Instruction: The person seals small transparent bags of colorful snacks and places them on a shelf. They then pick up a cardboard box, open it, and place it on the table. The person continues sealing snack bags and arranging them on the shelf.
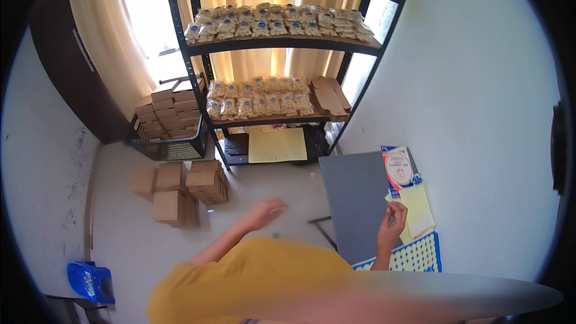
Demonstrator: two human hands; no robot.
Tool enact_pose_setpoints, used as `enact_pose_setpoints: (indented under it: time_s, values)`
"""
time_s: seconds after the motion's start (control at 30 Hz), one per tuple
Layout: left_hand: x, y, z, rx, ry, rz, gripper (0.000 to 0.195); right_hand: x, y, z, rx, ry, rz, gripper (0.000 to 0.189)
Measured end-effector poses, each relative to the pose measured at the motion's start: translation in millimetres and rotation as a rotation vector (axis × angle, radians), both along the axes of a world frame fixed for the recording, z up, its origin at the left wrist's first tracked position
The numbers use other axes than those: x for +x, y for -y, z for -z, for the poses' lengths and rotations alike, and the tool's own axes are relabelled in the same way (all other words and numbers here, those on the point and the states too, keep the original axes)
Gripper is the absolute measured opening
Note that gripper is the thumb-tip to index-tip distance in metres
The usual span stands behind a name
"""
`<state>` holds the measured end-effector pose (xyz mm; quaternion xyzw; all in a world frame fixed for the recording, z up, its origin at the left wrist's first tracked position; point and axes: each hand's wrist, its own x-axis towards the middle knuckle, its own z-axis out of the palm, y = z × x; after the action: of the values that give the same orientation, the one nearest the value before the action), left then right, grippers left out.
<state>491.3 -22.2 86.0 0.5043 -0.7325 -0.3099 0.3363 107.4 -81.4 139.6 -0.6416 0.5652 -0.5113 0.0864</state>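
Note:
My left hand (pixel 266 214) hangs over the tiled floor, blurred, its fingers loosely bent; nothing shows in it. Above the right part of a grey table (pixel 355 198) is my right hand (pixel 393 224), thumb and fingertips pinched together near pale yellow sheets (pixel 416 209). Whether something small is between those fingertips cannot be told. Beyond the sheets lies a blue, white and red printed pack (pixel 399 166). A blue sheet with rows of round pale stickers (pixel 416 252) is at the table's near edge, partly behind my right forearm.
A black metal rack (pixel 288 45) holds many clear bags of pale snacks (pixel 261 29) and flattened cardboard (pixel 330 96). Cardboard boxes (pixel 171 175) stand on the floor at left, beside a black crate (pixel 180 148) of small boxes. A blue plastic chair (pixel 90 281) is at lower left.

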Motion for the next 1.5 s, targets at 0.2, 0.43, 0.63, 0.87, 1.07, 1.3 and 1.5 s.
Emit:
enact_pose_setpoints:
  time_s: [0.2, 0.43, 0.63, 0.87, 1.07, 1.3, 1.5]
  values:
    - [42, 56, -33, -0.030, 0.011, -0.248, 0.025, 67, 111, -29, -0.120, -0.146, -0.253, 0.018]
    - [129, 150, -66, -0.233, -0.072, -0.451, 0.025, 170, 201, -70, -0.038, -0.057, -0.527, 0.021]
    - [218, 256, -124, -0.687, 0.051, -0.589, 0.031, 270, 308, -118, -0.200, -0.150, -0.603, 0.023]
    - [302, 335, -175, -0.875, 0.249, -0.682, 0.033, 404, 430, -191, -0.232, -0.298, -0.679, 0.032]
    - [339, 375, -180, -0.917, 0.356, -0.746, 0.033, 485, 525, -232, -0.309, -0.519, -0.691, 0.038]
    - [338, 386, -167, -0.902, 0.431, -0.784, 0.034, 558, 610, -236, -0.181, -0.827, -0.701, 0.048]
    - [341, 387, -159, -0.911, 0.448, -0.808, 0.029, 582, 634, -247, -0.096, -0.830, -0.815, 0.040]
